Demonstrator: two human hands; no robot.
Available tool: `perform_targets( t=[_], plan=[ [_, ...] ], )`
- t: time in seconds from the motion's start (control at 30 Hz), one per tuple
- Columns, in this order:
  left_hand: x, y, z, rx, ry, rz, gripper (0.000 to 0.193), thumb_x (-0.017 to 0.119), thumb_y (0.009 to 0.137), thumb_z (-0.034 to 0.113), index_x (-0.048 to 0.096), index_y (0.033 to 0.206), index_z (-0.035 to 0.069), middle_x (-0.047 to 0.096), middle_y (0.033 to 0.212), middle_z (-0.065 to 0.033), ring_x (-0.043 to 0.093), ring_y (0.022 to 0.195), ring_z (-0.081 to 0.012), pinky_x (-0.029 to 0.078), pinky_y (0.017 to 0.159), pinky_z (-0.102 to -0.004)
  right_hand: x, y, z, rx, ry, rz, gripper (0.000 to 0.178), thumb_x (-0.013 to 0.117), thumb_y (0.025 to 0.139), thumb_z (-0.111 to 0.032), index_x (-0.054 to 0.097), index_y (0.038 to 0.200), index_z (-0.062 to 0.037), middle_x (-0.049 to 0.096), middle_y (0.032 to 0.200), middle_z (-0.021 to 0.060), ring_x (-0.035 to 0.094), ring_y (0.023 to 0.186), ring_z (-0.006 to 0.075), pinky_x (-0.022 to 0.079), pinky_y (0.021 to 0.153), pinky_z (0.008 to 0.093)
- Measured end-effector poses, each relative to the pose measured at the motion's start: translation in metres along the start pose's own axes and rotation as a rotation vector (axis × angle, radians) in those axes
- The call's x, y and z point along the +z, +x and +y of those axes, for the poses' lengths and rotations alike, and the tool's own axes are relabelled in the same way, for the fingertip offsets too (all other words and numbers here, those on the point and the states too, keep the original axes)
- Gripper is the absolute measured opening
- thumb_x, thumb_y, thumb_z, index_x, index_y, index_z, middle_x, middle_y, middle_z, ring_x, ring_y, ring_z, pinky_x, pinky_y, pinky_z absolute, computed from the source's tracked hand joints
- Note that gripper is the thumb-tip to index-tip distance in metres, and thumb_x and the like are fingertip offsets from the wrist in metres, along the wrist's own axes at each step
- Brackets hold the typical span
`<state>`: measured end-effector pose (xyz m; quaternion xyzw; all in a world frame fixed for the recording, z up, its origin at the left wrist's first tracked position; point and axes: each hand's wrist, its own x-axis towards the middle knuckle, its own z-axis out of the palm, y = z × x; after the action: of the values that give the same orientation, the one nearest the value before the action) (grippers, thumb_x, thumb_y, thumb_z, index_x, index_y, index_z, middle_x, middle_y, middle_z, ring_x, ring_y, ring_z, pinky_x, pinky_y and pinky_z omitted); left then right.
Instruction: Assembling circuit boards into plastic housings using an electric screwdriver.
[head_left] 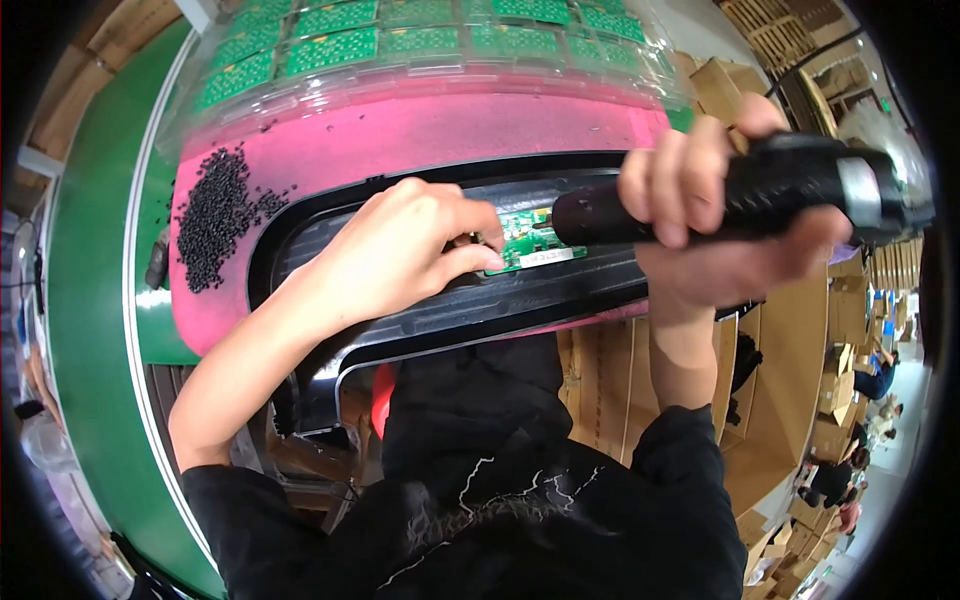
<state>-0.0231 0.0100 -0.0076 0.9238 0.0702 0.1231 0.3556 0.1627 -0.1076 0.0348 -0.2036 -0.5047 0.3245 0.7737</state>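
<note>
A long black plastic housing point(560, 300) lies across the pink mat in front of me. Inside it rests a green circuit board point(530, 232) with a white label strip along its near edge. My left hand point(410, 235) reaches over the housing, its thumb and fingers pinched at the left end of the board. In my right hand point(690, 210) is a thick black electric screwdriver point(800, 190), held lengthwise with its nose pointing left over the right part of the board. That nose hides the board's right end, and the bit cannot be seen.
A heap of small black screws point(212, 220) lies on the pink mat point(400, 125) at the left. Clear plastic trays point(430, 75) of green boards stand along the far side. Cardboard boxes point(775, 360) are at my right; people work farther off.
</note>
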Motion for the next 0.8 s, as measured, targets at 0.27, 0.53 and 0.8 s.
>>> perform_targets(
  t=[0.27,0.53,0.8],
  plan=[
    [-0.01,0.001,0.013,-0.1,-0.399,0.12,0.014,0.079,0.074,0.007,0.07,0.084,0.002,0.065,0.071,-0.0012,0.056,0.065,-0.0071,0.041,0.057,-0.0236,0.024,0.007,-0.017,-0.046,0.022,-0.187,0.067,0.064,0.08,-0.065,0.05,0.116,-0.0105,0.047,0.061,-0.0053,0.046,0.046,0.0072,0.043,0.049,0.0241],
    [-0.011,0.0,0.011,-0.113,-0.326,0.13,0.015,0.077,0.075,0.005,0.069,0.086,-0.001,0.066,0.076,-0.0072,0.06,0.068,-0.0125,0.048,0.063,-0.0273,0.034,0.006,-0.003,-0.035,-0.02,-0.207,0.078,0.063,0.075,-0.075,0.048,0.118,-0.0113,0.048,0.062,-0.004,0.045,0.046,0.0081,0.042,0.05,0.0262],
    [-0.007,0.0,0.001,-0.056,-0.173,0.212,0.014,0.073,0.081,0.008,0.071,0.092,-0.001,0.068,0.08,-0.0125,0.066,0.072,-0.0234,0.052,0.067,-0.0335,0.027,0.005,0.02,0.081,-0.067,-0.096,0.085,0.049,0.077,-0.083,0.045,0.117,-0.0075,0.049,0.061,-0.0002,0.043,0.044,0.0101,0.041,0.046,0.0277]
  ],
)
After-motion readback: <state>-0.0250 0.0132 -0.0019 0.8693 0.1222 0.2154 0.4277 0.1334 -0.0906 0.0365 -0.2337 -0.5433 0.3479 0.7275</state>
